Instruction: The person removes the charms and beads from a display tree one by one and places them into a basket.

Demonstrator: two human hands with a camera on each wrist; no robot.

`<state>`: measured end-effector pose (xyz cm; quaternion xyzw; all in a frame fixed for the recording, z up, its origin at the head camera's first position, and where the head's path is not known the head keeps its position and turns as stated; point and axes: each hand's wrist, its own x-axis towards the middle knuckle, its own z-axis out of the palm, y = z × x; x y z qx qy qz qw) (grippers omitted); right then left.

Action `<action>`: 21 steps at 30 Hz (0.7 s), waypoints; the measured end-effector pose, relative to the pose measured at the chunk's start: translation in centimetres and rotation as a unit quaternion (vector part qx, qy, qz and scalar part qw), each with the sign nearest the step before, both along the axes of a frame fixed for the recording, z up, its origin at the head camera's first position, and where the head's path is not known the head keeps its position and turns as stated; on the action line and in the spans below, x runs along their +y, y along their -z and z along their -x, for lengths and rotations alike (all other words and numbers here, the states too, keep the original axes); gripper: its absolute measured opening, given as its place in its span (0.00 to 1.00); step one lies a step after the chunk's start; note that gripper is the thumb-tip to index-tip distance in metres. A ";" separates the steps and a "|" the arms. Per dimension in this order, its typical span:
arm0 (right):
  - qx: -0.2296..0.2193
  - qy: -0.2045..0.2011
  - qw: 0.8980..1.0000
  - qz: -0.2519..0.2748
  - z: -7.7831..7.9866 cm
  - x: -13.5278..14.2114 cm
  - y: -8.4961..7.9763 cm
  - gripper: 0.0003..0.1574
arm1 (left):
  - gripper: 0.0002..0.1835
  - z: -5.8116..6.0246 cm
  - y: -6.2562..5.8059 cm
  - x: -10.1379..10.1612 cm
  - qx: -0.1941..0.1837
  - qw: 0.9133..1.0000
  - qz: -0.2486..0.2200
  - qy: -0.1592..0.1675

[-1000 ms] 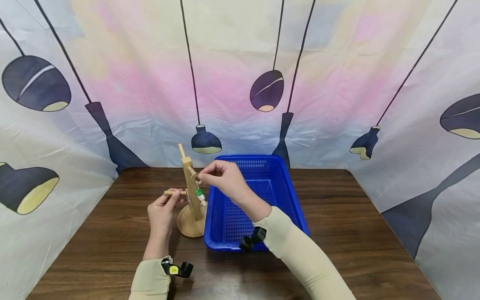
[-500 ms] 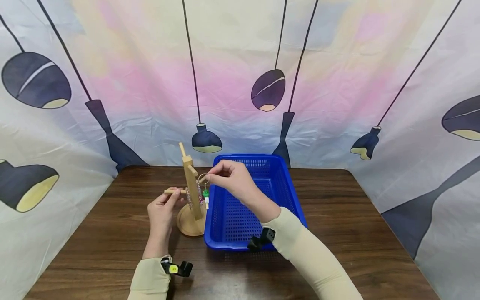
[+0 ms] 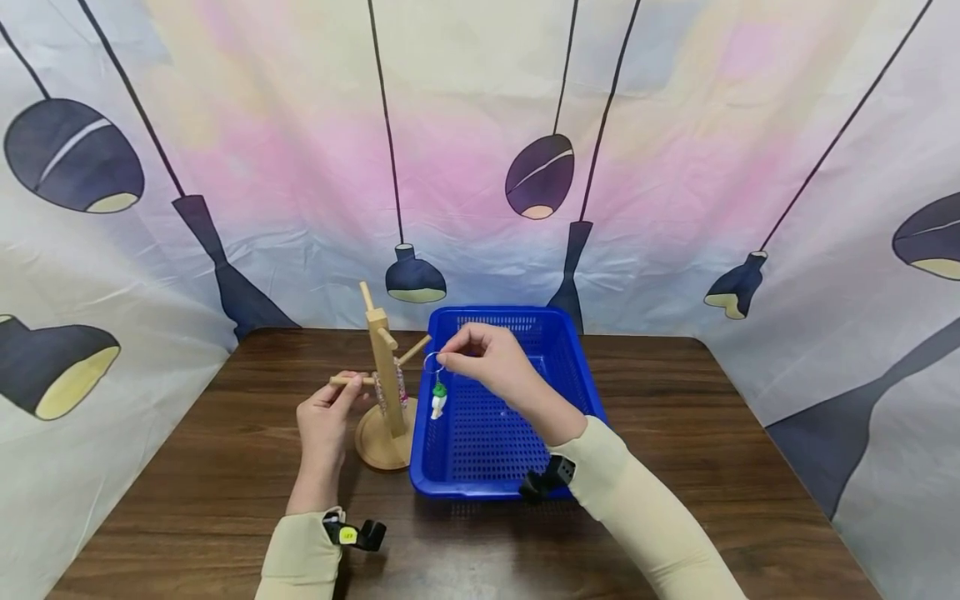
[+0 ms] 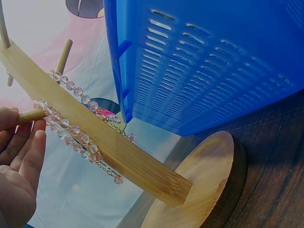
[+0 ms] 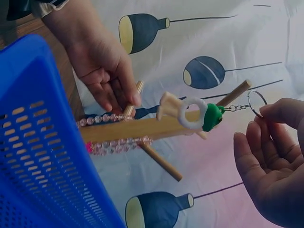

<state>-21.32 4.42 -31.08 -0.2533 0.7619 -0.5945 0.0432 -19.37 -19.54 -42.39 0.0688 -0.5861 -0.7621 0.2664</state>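
A keychain with a green and white figure dangles from its metal ring over the left side of the blue basket. My right hand pinches that ring between thumb and forefinger. To the left stands a wooden peg stand on a round base. My left hand grips one of its left pegs with thumb and fingers. Beaded bracelets of clear pink beads hang on the pegs at both sides of the post. In the right wrist view the keychain's green part shows close up.
The basket stands right beside the stand's base, on a dark wooden table. Behind the table hangs a cloth printed with lamps. Black wrist cameras sit on both sleeves.
My right hand has drawn the keychain off a peg of the stand and moved right, over the basket. The left hand keeps its hold on the left peg.
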 end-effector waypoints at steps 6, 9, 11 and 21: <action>0.003 -0.016 0.999 -0.036 0.8 0.9 0.7 0.06 | 0.11 0.0 0.0 0.0 -0.002 1.000 -0.007 0.000; 0.004 -0.021 0.998 -0.058 1.1 1.5 1.0 0.06 | 0.13 0.1 0.0 0.0 -0.004 1.000 -0.009 0.002; 0.002 -0.020 0.997 -0.074 1.4 1.8 1.3 0.06 | 0.15 0.1 0.0 0.0 -0.007 1.000 -0.008 0.002; -0.011 -0.021 0.993 -0.115 2.3 3.4 2.2 0.05 | 0.13 0.0 -0.1 -0.1 -0.007 1.000 -0.007 0.000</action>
